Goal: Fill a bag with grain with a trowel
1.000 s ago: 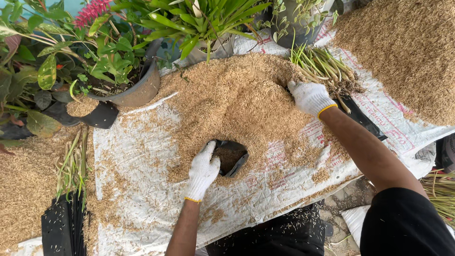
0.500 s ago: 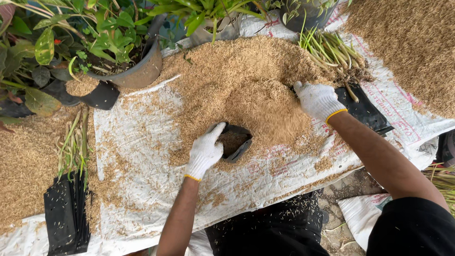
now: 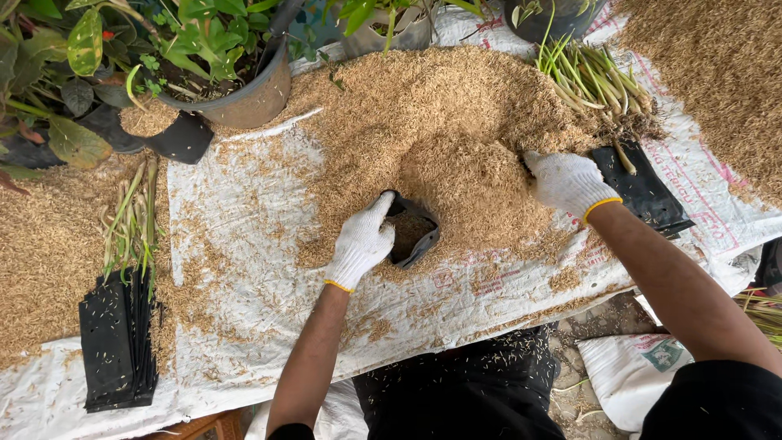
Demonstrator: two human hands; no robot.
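Head view: left hand (image 3: pixel 359 244), in a white knit glove, grips the rim of a small black planting bag (image 3: pixel 411 235), holding its mouth open at the foot of the husk heap (image 3: pixel 440 122). Right hand (image 3: pixel 568 182), fingers loosely curled and holding nothing, presses into the heap; half a second ago it sat slightly higher, so husk is being drawn toward the bag. Husk dry, tan, flaky; woven white sheet (image 3: pixel 244 269) underneath. Bare-rooted green seedlings (image 3: pixel 590 77) lie beyond.

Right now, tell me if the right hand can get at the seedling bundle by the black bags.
Probably yes. The right hand rests on the husk pile, and the seedling bundle lies just beyond it with nothing between them. The left hand holds the small black bag.
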